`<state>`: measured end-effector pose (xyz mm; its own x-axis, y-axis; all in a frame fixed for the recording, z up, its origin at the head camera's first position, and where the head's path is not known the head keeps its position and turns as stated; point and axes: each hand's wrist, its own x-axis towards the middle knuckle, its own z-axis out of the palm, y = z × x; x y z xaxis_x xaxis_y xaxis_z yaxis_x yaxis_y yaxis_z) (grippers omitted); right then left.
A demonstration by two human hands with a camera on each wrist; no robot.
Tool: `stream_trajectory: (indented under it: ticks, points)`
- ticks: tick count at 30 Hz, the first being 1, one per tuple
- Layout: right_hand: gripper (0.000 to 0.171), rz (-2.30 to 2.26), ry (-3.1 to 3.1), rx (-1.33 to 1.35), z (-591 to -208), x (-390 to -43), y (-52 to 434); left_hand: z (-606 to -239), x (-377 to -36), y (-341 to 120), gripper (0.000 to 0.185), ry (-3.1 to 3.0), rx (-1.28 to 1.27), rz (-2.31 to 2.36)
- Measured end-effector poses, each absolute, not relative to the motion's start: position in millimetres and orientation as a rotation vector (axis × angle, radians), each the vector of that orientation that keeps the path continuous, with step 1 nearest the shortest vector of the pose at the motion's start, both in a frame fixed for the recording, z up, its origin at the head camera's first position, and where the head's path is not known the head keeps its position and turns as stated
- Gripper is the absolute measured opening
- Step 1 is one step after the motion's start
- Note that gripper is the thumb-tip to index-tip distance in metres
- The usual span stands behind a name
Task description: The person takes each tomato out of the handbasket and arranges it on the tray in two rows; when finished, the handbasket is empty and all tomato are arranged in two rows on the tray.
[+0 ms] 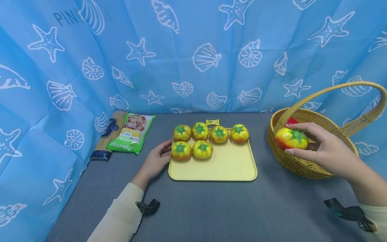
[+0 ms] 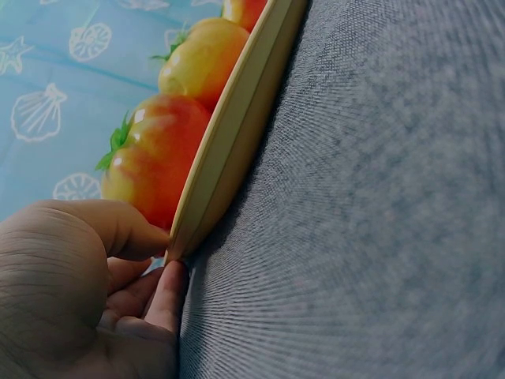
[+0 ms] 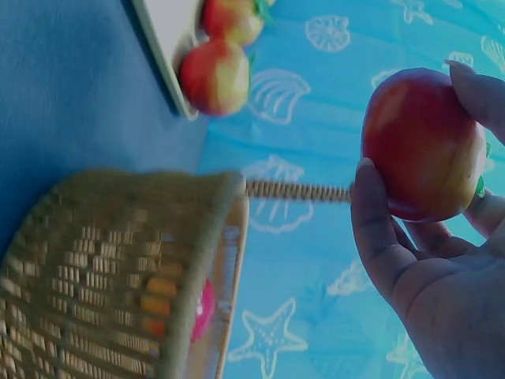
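Over the wicker basket (image 1: pixel 276 156), my right hand (image 1: pixel 329 151) grips a yellow-red tomato with a green leafy top (image 1: pixel 291 138) between thumb and fingers. The right wrist view shows this tomato (image 3: pixel 422 146) raised above the basket's rim. At the left edge of the pale yellow tray (image 1: pixel 226 164), my left hand (image 1: pixel 155 159) pinches the rim; in the left wrist view the thumb lies above and a finger below the tray's edge (image 2: pixel 225 150). Several similar tomatoes (image 1: pixel 202 149) sit on the tray, a full row at the back and two at front left.
Something red (image 1: pixel 291 121) lies inside the basket, whose tall handle (image 1: pixel 332 88) arches over it. Behind the tray is a small yellow packet (image 1: pixel 212 122). A green-white food bag (image 1: pixel 131 132) and a pasta pack (image 1: pixel 104 137) lie at left. A blue patterned curtain (image 1: pixel 181 67) hangs behind.
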<state>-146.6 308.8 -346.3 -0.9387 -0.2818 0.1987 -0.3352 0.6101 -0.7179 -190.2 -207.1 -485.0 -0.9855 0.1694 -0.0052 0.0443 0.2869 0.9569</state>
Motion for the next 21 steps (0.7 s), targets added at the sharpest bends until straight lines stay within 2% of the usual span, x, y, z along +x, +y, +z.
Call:
stream_trajectory:
  ticks: [21]
  points:
    - [0.060,1.271,-2.748,0.853,-385,-167,230,-485,-191,-207,0.066,2.444,0.187,1.789]
